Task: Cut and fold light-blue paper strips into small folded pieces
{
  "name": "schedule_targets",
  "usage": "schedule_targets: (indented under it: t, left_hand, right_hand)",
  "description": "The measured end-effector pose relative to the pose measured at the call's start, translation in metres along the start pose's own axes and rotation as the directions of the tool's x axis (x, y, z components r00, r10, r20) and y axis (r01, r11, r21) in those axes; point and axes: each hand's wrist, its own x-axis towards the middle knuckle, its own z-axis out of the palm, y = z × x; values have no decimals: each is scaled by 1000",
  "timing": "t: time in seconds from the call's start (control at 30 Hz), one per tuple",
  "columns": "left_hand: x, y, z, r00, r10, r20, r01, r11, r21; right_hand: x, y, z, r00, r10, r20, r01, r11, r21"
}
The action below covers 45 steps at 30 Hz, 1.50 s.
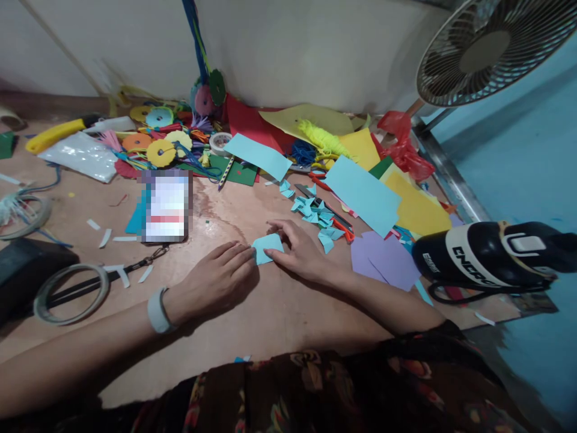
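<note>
A small piece of light-blue paper (pixel 267 245) lies on the desk (pixel 288 313) between the person's two hands, near the middle of the view. The left hand (pixel 219 279) rests palm down, its fingers (pixel 234 251) stretched out nearly flat and close together, their tips at the paper's left edge; they are not curled around anything. A pale band (pixel 160 310) circles that wrist. The right hand (pixel 300 249) has its thumb laid on the paper's right part, while the forefinger stands apart from it, bent beyond the far edge. Whether the hidden fingers of that hand grip the sheet, I cannot tell.

Just beyond the right hand is a heap of light-blue paper pieces (pixel 311 210), with a dark, orange-handled tool (pixel 346 231) beside them. A larger light-blue sheet (pixel 363 195) lies behind, and purple paper (pixel 385 258) is spread between the right forearm and a black-and-white bottle (pixel 473 252) lying on its side. To the left, a phone (pixel 166 207) with a lit screen lies beyond the left hand, and a bare ring (pixel 40 304) rests nearer the desk's left end. Farther back are a striped pencil (pixel 226 172), scalloped discs (pixel 161 153) and bright yellow yarn (pixel 322 137).
</note>
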Motion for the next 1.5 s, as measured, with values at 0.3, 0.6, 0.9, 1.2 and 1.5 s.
schedule_targets:
  t: [0.3,0.6,0.9,1.2,1.5]
  left_hand:
    - [3,-11,0,999,-30,-36,26,994,-107]
    - [6,-16,7,993,-117,-20,113,982,-148]
    - [2,-15,11,995,-103,-17,101,990,-95]
    - [4,-12,8,997,-74,-31,74,997,0]
    - [5,-8,3,996,-42,-77,45,998,36]
  right_hand:
    - [-13,13,-2,1000,8,-18,-6,993,120]
    - [-22,12,1,992,67,-110,-42,976,215]
    - [-21,0,-3,979,-173,-109,170,985,-33]
    - [-23,4,-3,887,-461,1,416,801,-430]
    - [-24,4,3,840,-542,24,478,718,-506]
